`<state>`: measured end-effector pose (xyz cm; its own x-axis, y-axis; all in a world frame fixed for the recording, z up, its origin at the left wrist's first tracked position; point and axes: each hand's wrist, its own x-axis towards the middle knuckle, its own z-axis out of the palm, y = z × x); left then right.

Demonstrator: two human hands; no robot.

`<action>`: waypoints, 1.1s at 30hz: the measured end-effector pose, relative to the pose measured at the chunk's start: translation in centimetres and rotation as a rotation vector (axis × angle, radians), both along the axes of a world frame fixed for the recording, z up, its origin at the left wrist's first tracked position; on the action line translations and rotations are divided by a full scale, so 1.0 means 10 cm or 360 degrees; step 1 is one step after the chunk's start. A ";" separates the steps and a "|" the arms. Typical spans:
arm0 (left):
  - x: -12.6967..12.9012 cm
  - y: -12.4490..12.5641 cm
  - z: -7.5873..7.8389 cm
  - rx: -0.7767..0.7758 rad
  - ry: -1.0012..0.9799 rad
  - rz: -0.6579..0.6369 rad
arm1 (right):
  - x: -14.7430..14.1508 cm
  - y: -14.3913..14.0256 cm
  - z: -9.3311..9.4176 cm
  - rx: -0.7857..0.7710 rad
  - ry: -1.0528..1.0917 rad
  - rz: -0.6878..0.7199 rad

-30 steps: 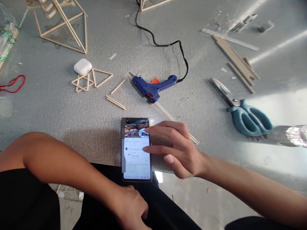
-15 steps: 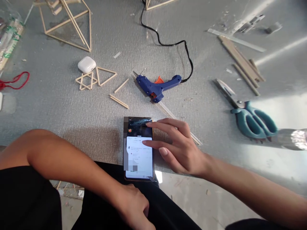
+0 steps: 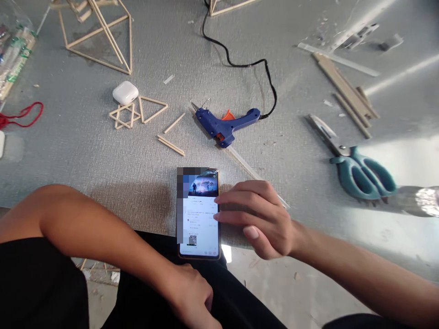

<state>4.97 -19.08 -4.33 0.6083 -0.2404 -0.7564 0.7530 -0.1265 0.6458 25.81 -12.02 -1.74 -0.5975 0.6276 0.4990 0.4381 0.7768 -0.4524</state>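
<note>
A phone (image 3: 202, 228) lies at the table's front edge, its lit screen showing a picture above rows of text. Over its right edge reach the fingertips of my right hand (image 3: 262, 217), fingers stretched out and apart, gripping nothing. My left hand (image 3: 194, 292) rests low on my dark-clothed lap, back upward, with its fingers hidden from sight. Beyond the phone lies a blue glue gun (image 3: 228, 128) with an orange trigger and a clear glue stick (image 3: 245, 165) out of its rear. Several short thin wooden sticks (image 3: 171, 145) lie left of it.
A white earbud case (image 3: 125, 92) sits beside small stick triangles (image 3: 153, 109). Farther back stands a larger stick frame (image 3: 98, 34). Teal-handled scissors (image 3: 356, 164) and wooden strips (image 3: 343, 89) lie to the right. A black cord (image 3: 236, 64) runs from the glue gun. A red string loop (image 3: 30, 114) is at left.
My right hand has drawn back slightly to the right and toward me, its fingertips now at the phone's edge. The phone's upper picture has become brighter. My left hand stays put.
</note>
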 end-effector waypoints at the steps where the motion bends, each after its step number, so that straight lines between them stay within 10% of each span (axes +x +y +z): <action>1: 0.00 0.00 -0.01 -0.0007 0.0027 -0.0023 | 0.00 0.00 0.00 0.0004 0.0012 -0.0010; 33: 0.03 0.17 0.14 -0.0178 0.0219 -0.0152 | -0.03 -0.01 -0.01 -0.0047 0.0041 -0.0163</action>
